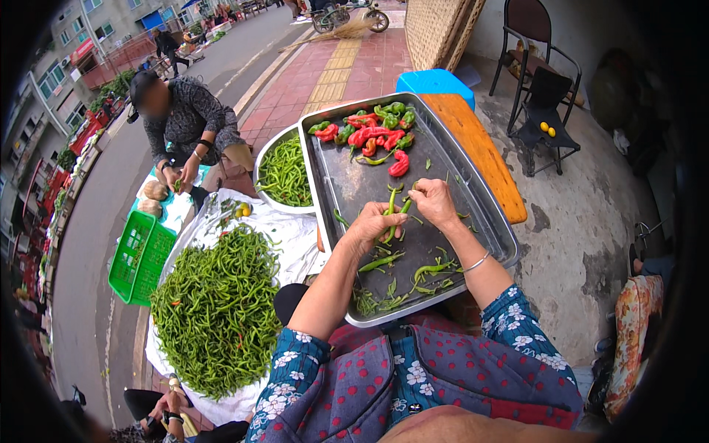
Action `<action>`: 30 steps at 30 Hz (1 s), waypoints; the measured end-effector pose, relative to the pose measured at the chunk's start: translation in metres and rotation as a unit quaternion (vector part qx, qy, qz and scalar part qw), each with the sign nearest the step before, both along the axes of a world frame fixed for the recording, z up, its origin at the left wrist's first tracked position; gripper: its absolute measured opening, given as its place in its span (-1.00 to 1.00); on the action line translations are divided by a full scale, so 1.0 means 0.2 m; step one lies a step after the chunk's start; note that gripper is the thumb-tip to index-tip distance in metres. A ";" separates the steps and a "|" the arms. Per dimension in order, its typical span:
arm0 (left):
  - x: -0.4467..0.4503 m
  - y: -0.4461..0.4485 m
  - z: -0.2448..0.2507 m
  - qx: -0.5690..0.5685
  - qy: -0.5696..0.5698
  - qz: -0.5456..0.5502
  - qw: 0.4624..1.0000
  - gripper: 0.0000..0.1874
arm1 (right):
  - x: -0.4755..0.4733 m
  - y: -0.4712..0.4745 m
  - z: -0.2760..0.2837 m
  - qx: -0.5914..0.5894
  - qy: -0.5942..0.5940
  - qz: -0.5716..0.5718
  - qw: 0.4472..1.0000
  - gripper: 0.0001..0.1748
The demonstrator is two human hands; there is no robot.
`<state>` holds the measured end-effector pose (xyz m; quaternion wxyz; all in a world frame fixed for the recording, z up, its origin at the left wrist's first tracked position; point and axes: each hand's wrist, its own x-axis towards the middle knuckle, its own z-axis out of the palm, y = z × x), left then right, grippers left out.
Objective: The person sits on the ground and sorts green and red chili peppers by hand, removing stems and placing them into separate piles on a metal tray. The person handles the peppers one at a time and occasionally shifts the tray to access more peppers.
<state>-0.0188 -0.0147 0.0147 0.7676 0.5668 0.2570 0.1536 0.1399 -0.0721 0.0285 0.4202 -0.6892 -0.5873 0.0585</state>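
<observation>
My left hand (pixel 370 226) holds a few long green chili peppers (pixel 391 206) upright over a metal tray (pixel 371 183). My right hand (pixel 436 204) pinches the stem end of one of these peppers between thumb and fingertips. Below the hands, loose green peppers (pixel 380 262) and torn stems and leaves (pixel 382 302) lie in the near end of the tray. Wrinkled red peppers (pixel 370 134), with some green ones (pixel 394 108) among them, are gathered at its far end.
A wooden bench top (pixel 482 149) supports the tray. Left of it are a bowl of green peppers (pixel 286 171), a large pepper heap (pixel 219 310) on white sheeting (pixel 293 238), and a green plastic crate (pixel 138 257). A crouching person (pixel 188 119) works opposite; another person's hands (pixel 166 407) show at lower left.
</observation>
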 end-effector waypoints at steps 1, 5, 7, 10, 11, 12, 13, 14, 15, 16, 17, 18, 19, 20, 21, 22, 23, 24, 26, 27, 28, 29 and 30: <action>0.00 0.01 -0.01 -0.009 -0.009 0.006 1.000 -0.86 | 0.00 0.00 0.00 0.003 -0.001 -0.003 1.000 -0.88; 0.00 0.03 -0.01 -0.079 -0.058 0.106 0.990 -0.88 | 0.04 0.01 -0.02 0.021 -0.064 -0.029 0.997 -0.86; -0.01 0.06 -0.03 -0.135 -0.115 0.178 0.968 -0.88 | 0.03 0.00 -0.02 0.022 -0.125 -0.020 0.992 -0.82; -0.01 0.11 -0.10 -0.176 -0.188 0.222 0.940 -0.89 | 0.01 -0.05 0.03 -0.053 -0.148 0.094 0.983 -0.74; -0.01 0.12 -0.12 -0.187 -0.208 0.236 0.931 -0.89 | 0.00 -0.05 0.04 -0.113 -0.106 0.173 0.973 -0.73; -0.02 0.13 -0.11 -0.179 -0.206 0.241 0.931 -0.89 | -0.02 -0.05 0.06 -0.171 -0.062 0.251 0.951 -0.71; -0.02 0.13 -0.11 -0.170 -0.207 0.243 0.932 -0.89 | -0.07 -0.05 0.11 -0.279 -0.057 0.298 0.911 -0.67; -0.03 0.13 -0.11 -0.161 -0.209 0.245 0.933 -0.89 | -0.11 -0.05 0.10 -0.271 -0.097 0.323 0.901 -0.67; -0.03 0.12 -0.11 -0.152 -0.211 0.246 0.934 -0.89 | -0.15 -0.07 0.08 -0.263 -0.139 0.348 0.889 -0.67; -0.02 0.12 -0.10 -0.158 -0.212 0.244 0.933 -0.89 | -0.18 -0.07 0.06 -0.270 -0.168 0.356 0.879 -0.68; -0.02 0.12 -0.10 -0.163 -0.213 0.241 0.933 -0.89 | -0.21 -0.08 0.05 -0.276 -0.197 0.365 0.867 -0.68; -0.02 0.11 -0.09 -0.168 -0.214 0.239 0.932 -0.88 | -0.22 -0.09 0.05 -0.250 -0.190 0.367 0.876 -0.75; -0.02 0.11 -0.09 -0.173 -0.211 0.248 0.929 -0.87 | -0.23 -0.09 0.04 -0.240 -0.198 0.371 0.875 -0.78; -0.02 0.11 -0.08 -0.178 -0.207 0.257 0.927 -0.86 | -0.24 -0.09 0.02 -0.230 -0.207 0.374 0.874 -0.81; -0.01 0.11 -0.08 -0.183 -0.204 0.266 0.924 -0.84 | -0.24 -0.08 0.01 -0.220 -0.216 0.379 0.873 -0.83; -0.02 0.11 -0.08 -0.182 -0.209 0.267 0.923 -0.83 | -0.24 -0.08 -0.01 -0.215 -0.220 0.366 0.878 -0.87; -0.02 0.11 -0.07 -0.181 -0.214 0.268 0.922 -0.81 | -0.23 -0.08 0.00 -0.230 -0.214 0.354 0.881 -0.87; -0.03 0.11 -0.08 -0.180 -0.219 0.269 0.921 -0.79 | -0.21 -0.08 0.02 -0.245 -0.207 0.342 0.883 -0.87; -0.03 0.12 -0.09 -0.181 -0.221 0.280 0.917 -0.82 | -0.17 -0.07 0.04 -0.254 -0.178 0.306 0.900 -0.87; -0.03 0.13 -0.09 -0.181 -0.222 0.285 0.915 -0.83 | -0.14 -0.06 0.04 -0.250 -0.165 0.284 0.911 -0.88; -0.04 0.13 -0.10 -0.167 -0.227 0.297 0.912 -0.86 | -0.11 -0.06 0.05 -0.246 -0.145 0.251 0.925 -0.87; -0.05 0.14 -0.12 -0.152 -0.232 0.309 0.910 -0.88 | -0.08 -0.06 0.07 -0.243 -0.125 0.218 0.937 -0.86; -0.05 0.14 -0.11 -0.139 -0.237 0.319 0.907 -0.89 | -0.05 -0.05 0.06 -0.223 -0.100 0.169 0.955 -0.83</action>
